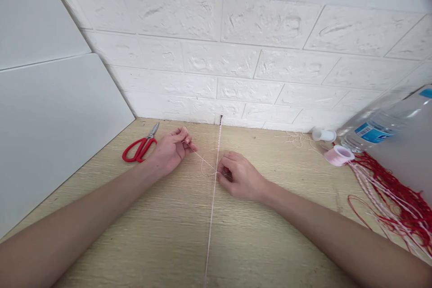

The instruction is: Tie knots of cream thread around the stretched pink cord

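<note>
A pale cord (212, 216) runs taut from the wall down toward the near edge, its upper stretch a pink braid (219, 137) with a dark tip at the wall. To its left, my left hand (173, 150) pinches a thin light thread (204, 160) that slants across to the cord. My right hand (241, 175) is closed beside the cord, fingertips at the spot where thread and cord meet, with a thread end showing by its fingers. A small loose loop of thread hangs just left of that spot. What lies inside the right fingers is partly hidden.
Red-handled scissors (140, 148) lie left of my left hand. At right are a pink thread spool (338, 155), a white spool (324, 134), a plastic water bottle (374, 132) and a heap of red and pink cords (398, 198). A white brick-patterned wall (236, 60) closes the back.
</note>
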`<state>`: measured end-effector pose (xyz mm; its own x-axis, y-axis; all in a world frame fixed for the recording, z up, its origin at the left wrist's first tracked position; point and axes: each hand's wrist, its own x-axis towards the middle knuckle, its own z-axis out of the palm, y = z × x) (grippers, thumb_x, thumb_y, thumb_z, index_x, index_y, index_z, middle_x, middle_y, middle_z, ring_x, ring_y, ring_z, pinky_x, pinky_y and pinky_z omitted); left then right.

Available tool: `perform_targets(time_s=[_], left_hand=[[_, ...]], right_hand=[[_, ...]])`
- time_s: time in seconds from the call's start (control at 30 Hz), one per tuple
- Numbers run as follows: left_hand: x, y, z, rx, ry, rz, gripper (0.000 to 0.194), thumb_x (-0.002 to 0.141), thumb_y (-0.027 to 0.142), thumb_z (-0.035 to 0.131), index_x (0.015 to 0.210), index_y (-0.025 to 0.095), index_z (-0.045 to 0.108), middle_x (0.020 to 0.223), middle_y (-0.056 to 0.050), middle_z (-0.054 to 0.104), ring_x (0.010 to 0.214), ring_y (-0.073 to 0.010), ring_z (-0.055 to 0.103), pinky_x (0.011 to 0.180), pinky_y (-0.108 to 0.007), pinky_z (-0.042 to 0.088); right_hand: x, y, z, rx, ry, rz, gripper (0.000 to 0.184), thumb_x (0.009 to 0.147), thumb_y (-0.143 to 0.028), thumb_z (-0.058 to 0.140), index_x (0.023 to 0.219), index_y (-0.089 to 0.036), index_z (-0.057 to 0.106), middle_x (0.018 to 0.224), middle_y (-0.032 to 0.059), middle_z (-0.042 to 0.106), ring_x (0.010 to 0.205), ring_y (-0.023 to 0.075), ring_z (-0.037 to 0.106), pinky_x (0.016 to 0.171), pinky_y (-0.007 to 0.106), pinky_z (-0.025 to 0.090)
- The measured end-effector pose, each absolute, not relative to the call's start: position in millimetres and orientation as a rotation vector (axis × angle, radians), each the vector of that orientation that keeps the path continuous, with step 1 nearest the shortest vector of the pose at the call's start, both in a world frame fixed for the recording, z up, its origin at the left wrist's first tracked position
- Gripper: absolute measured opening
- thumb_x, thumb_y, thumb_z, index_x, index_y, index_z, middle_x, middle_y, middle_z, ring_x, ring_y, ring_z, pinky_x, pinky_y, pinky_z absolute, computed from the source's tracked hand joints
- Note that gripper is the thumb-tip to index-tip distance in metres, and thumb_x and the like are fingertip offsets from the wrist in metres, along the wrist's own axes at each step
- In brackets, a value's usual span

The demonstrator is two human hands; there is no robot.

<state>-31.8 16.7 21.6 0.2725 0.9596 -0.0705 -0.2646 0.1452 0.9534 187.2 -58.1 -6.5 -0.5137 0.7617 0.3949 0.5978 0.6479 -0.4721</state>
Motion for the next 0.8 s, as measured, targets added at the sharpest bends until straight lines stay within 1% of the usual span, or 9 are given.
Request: perform_targets(time_s=[0.03,0.1,0.2,0.23,0.37,0.53,0.67,0.73,0.8], left_hand=[[-34,19,23,1.069,0.904,1.078,0.02,0.085,0.028,0.061,0.076,0.019,0.045,0.063,0.004,0.044,0.055,-0.0093,0.05,0.058,-0.026,0.049],[-38,22,25,1.182,1.011,1.131,0.02,0.085,0.031,0.061,0.079,0.02,0.046,0.061,0.005,0.041,0.05,-0.0079,0.041,0.048,-0.022,0.041],[-44,25,28,1.419,1.176,1.23,0.015,0.087,0.033,0.058,0.087,0.022,0.048,0.063,0.004,0.044,0.049,-0.0085,0.037,0.044,-0.021,0.031],[-45,26,29,1.508,1.225,1.256,0.014,0.088,0.034,0.056,0.088,0.023,0.048,0.064,0.004,0.045,0.05,-0.009,0.038,0.045,-0.022,0.03],[-49,23,29,1.85,1.35,1.3,0.012,0.092,0.035,0.049,0.091,0.023,0.047,0.069,0.003,0.05,0.059,-0.0116,0.044,0.056,-0.025,0.035],[-46,16,21,2.189,1.4,1.036,0.011,0.093,0.033,0.046,0.092,0.022,0.05,0.069,0.003,0.053,0.06,-0.014,0.047,0.06,-0.027,0.033],[-44,15,14,2.323,1.4,0.889,0.012,0.093,0.032,0.046,0.096,0.023,0.052,0.071,0.002,0.057,0.062,-0.0157,0.051,0.061,-0.029,0.033],[-44,16,12,2.367,1.416,0.84,0.015,0.093,0.032,0.046,0.101,0.023,0.053,0.078,0.0,0.06,0.069,-0.0177,0.055,0.064,-0.03,0.035],[-44,17,10,2.454,1.416,0.832,0.02,0.091,0.032,0.047,0.108,0.022,0.053,0.093,-0.004,0.062,0.087,-0.0219,0.058,0.074,-0.033,0.039]], right_hand=[[187,-58,-7,-1.056,-2.287,0.369,0.013,0.076,-0.008,0.056,0.075,-0.019,0.05,0.074,0.0019,0.055,0.074,0.017,0.049,0.074,0.031,0.04],[187,-58,-7,-1.065,-2.289,0.365,0.013,0.076,-0.008,0.056,0.075,-0.019,0.05,0.074,0.0016,0.055,0.074,0.0168,0.048,0.074,0.031,0.04],[187,-58,-7,-1.075,-2.283,0.361,0.012,0.076,-0.008,0.056,0.075,-0.019,0.05,0.073,0.0017,0.055,0.073,0.0171,0.048,0.076,0.032,0.04],[187,-58,-7,-1.077,-2.281,0.359,0.012,0.076,-0.008,0.056,0.075,-0.019,0.05,0.073,0.0019,0.055,0.074,0.0172,0.048,0.076,0.032,0.04],[186,-58,-7,-1.081,-2.273,0.337,0.012,0.076,-0.008,0.056,0.075,-0.019,0.051,0.074,0.0024,0.054,0.075,0.0179,0.047,0.077,0.033,0.04],[187,-59,-4,-1.076,-2.265,0.323,0.012,0.076,-0.009,0.055,0.08,-0.019,0.051,0.079,0.0038,0.053,0.08,0.0199,0.049,0.078,0.033,0.041],[188,-61,-4,-1.12,-2.197,0.376,0.023,0.073,-0.009,0.055,0.091,-0.02,0.048,0.088,0.0047,0.054,0.084,0.0209,0.049,0.075,0.033,0.041],[189,-62,-3,-1.132,-2.157,0.392,0.028,0.069,-0.008,0.054,0.093,-0.02,0.045,0.09,0.0048,0.054,0.085,0.0209,0.049,0.074,0.033,0.041],[191,-63,-1,-1.13,-2.133,0.366,0.029,0.066,-0.005,0.051,0.09,-0.021,0.044,0.088,0.0042,0.053,0.084,0.0209,0.049,0.074,0.033,0.04]])
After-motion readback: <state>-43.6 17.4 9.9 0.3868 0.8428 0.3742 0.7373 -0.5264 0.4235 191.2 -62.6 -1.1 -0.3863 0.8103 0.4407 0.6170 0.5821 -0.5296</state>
